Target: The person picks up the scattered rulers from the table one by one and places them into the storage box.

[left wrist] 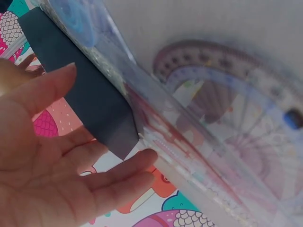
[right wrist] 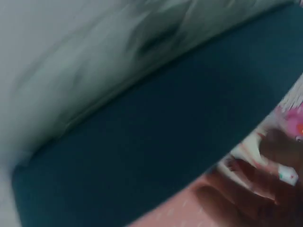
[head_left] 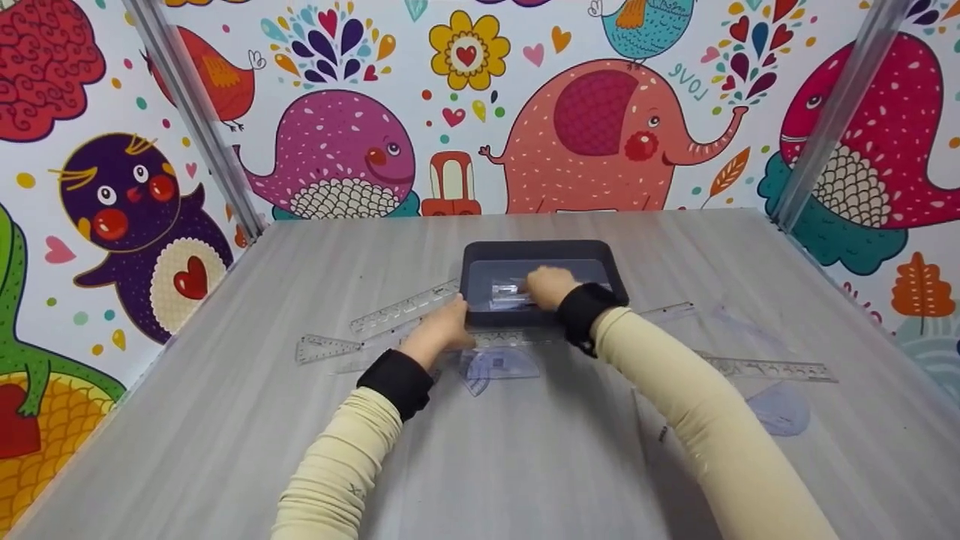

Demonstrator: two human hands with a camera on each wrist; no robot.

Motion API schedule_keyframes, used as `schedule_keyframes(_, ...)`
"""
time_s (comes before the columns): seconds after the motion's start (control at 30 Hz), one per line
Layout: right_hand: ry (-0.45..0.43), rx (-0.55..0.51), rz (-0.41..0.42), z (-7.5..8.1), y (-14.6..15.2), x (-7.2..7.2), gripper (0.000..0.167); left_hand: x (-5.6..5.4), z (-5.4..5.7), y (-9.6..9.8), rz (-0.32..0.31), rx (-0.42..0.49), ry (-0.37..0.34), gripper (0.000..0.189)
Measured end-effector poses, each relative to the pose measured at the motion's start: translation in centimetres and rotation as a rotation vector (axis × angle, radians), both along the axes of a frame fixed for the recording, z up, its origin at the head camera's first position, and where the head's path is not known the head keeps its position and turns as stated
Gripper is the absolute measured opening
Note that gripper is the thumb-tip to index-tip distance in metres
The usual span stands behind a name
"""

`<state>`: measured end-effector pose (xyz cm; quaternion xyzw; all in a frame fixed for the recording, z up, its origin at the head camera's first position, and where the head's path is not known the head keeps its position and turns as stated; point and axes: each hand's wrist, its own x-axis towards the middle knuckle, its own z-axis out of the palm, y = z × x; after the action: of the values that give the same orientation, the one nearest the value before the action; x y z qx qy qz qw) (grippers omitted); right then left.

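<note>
A dark grey rectangular tray [head_left: 544, 319] stands on the table. My left hand [head_left: 441, 328] is at its front left corner; in the left wrist view the left hand [left wrist: 71, 161] has its thumb and fingers extended beside the tray wall [left wrist: 85, 90]. My right hand [head_left: 551, 287] reaches into the tray and seems to pinch a clear plastic piece [head_left: 508, 294], whose exact kind is unclear. Blur and the tray wall [right wrist: 142, 123] partly hide the right hand [right wrist: 251, 189] in the right wrist view. A clear protractor [head_left: 510, 365] lies in front of the tray.
Left of the tray lie a clear ruler [head_left: 405, 306] and a clear set square [head_left: 322, 348]. On the right are another ruler [head_left: 780, 369], a bluish protractor [head_left: 784, 411] and a faint clear piece [head_left: 750, 326]. A patterned wall [head_left: 465, 112] borders the table's back.
</note>
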<state>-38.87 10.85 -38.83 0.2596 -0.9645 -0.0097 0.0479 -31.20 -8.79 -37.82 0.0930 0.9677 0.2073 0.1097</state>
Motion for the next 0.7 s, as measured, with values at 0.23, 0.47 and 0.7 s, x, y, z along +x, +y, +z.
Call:
schedule_keyframes(0.23,-0.122,0.014,0.193,-8.2,1.9,-7.5,0.038,0.0,0.2,0.2,-0.001,-0.027,0.001,0.078)
schedule_keyframes(0.47,-0.195,-0.062,0.094,0.1,1.4,0.3,0.038,0.1,-0.1,0.1,0.016,0.014,-0.011,0.084)
schedule_keyframes(0.7,-0.137,-0.294,-0.038,4.4,7.8,1.2,0.036,0.0,-0.1,0.1,0.008,-0.005,0.004,0.083)
